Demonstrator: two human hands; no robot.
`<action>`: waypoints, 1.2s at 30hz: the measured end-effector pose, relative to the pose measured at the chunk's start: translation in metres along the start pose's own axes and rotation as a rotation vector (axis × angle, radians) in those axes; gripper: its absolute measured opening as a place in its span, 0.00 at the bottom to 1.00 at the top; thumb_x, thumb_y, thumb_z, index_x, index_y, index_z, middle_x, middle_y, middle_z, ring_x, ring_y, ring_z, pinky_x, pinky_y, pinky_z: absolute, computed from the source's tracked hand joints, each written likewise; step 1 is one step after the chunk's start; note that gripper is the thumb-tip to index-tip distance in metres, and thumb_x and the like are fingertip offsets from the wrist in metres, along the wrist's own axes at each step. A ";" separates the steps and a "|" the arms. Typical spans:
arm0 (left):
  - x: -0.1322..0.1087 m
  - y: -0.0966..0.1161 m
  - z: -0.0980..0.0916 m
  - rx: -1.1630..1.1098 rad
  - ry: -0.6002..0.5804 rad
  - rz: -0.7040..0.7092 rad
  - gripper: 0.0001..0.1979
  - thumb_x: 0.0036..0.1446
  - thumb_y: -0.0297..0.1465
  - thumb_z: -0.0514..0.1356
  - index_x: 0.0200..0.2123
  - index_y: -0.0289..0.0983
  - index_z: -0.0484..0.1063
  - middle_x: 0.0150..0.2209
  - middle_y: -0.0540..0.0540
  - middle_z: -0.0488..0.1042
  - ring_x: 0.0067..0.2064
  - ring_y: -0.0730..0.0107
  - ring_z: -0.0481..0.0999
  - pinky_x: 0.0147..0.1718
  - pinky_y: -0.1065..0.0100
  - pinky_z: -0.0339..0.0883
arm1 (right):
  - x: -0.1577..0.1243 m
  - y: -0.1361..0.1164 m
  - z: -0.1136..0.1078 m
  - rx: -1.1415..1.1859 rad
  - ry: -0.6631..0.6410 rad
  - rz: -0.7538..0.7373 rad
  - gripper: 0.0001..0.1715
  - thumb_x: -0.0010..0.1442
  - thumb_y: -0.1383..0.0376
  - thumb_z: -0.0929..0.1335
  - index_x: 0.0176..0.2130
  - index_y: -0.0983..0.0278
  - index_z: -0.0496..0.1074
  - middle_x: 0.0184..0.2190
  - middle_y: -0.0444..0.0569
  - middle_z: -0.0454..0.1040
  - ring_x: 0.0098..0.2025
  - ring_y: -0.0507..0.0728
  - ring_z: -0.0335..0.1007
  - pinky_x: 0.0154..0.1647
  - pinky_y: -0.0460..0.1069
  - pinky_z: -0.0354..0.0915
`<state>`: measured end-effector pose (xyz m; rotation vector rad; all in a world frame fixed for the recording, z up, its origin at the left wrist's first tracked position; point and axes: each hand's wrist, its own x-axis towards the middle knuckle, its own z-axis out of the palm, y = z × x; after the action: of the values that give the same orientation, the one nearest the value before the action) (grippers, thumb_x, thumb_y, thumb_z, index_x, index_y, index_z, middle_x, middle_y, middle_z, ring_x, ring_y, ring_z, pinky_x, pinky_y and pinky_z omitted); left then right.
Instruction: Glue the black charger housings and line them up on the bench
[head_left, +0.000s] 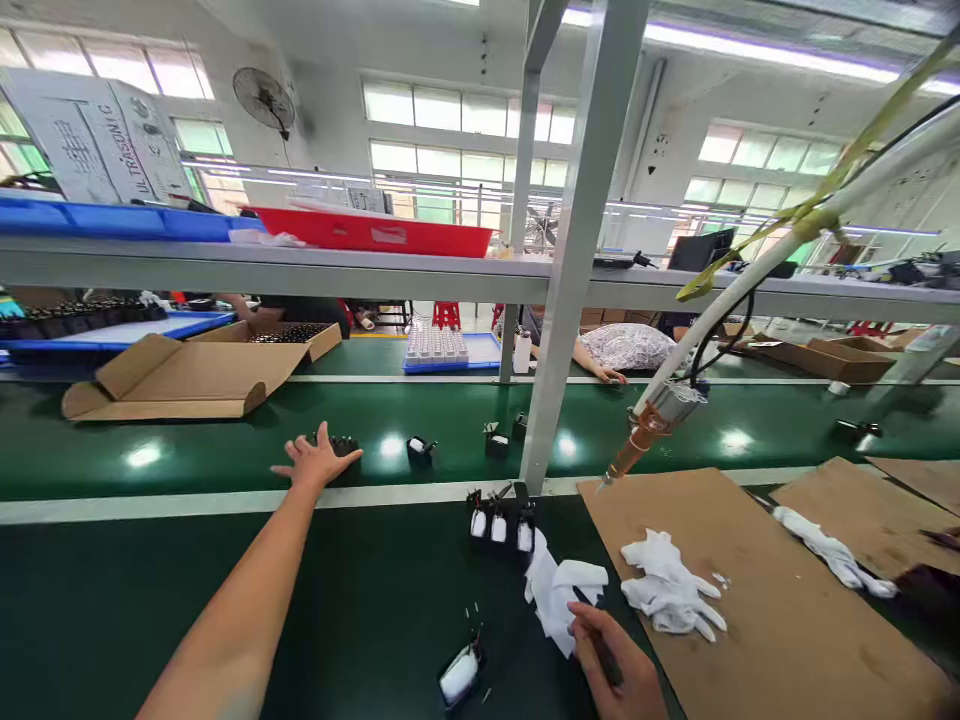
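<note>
Through the head view I have my left hand (319,465) stretched out over the green belt (225,445), open, fingers spread, gripping nothing that I can see; the dark unit (343,446) lies right at those fingers, just beyond the palm and toward its right, partly hidden, so I cannot tell whether they touch, nor read its long axis; I judge that overlap to be what any closing of the hand turns on; the left is plainly the nearer hand, for my right hand (628,668) is low on the near side, well apart, its fingers closed around a dark slender object (585,598) I cannot identify, beside a crumpled white cloth (555,592); further right along the belt sits a second black unit (420,450), apart from the first; on the near bench (360,610), three black units (499,527) stand in a row by the foot of the grey post (559,330), and a white-faced unit (459,675) lies between my arms, long axis slanting from lower left to upper right; my forearm crosses the pale strip (150,508) dividing belt from bench; I have the most sideways room leftward along the belt, while rightward the post and the hanging tool (643,432) narrow my path
</note>
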<state>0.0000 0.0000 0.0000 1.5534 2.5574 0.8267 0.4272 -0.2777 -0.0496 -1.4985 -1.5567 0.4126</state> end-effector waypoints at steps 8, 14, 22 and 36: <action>-0.043 0.040 0.058 -0.205 -0.152 0.457 0.49 0.40 0.44 0.67 0.63 0.35 0.52 0.60 0.35 0.62 0.61 0.50 0.60 0.58 0.55 0.54 | 0.132 -0.089 0.029 -0.369 -0.302 -0.269 0.22 0.64 0.69 0.59 0.56 0.60 0.62 0.49 0.52 0.70 0.44 0.52 0.72 0.45 0.47 0.70; -0.060 0.055 0.093 -0.271 -0.095 0.331 0.36 0.52 0.35 0.61 0.62 0.34 0.53 0.55 0.35 0.66 0.57 0.51 0.66 0.53 0.55 0.60 | 0.282 -0.109 0.110 -0.655 -0.365 -0.058 0.21 0.62 0.60 0.66 0.52 0.64 0.66 0.52 0.53 0.68 0.49 0.59 0.69 0.47 0.59 0.68; -0.062 0.053 0.089 -0.325 -0.064 0.250 0.28 0.53 0.32 0.59 0.58 0.37 0.58 0.50 0.38 0.71 0.51 0.53 0.71 0.50 0.56 0.62 | 0.337 -0.078 0.140 -0.820 -0.535 0.185 0.21 0.62 0.60 0.66 0.52 0.65 0.66 0.51 0.53 0.69 0.48 0.58 0.69 0.46 0.58 0.69; -0.065 0.053 0.085 -0.427 -0.142 0.306 0.29 0.47 0.31 0.63 0.54 0.42 0.63 0.49 0.42 0.74 0.53 0.54 0.71 0.56 0.52 0.55 | 0.323 -0.116 0.197 -0.708 -0.855 0.016 0.22 0.61 0.59 0.66 0.53 0.65 0.65 0.52 0.53 0.68 0.48 0.59 0.69 0.47 0.59 0.69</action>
<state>0.1011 0.0000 -0.0641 1.7935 1.9065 1.1495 0.2512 0.0614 0.0532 -1.9991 -2.5485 0.5942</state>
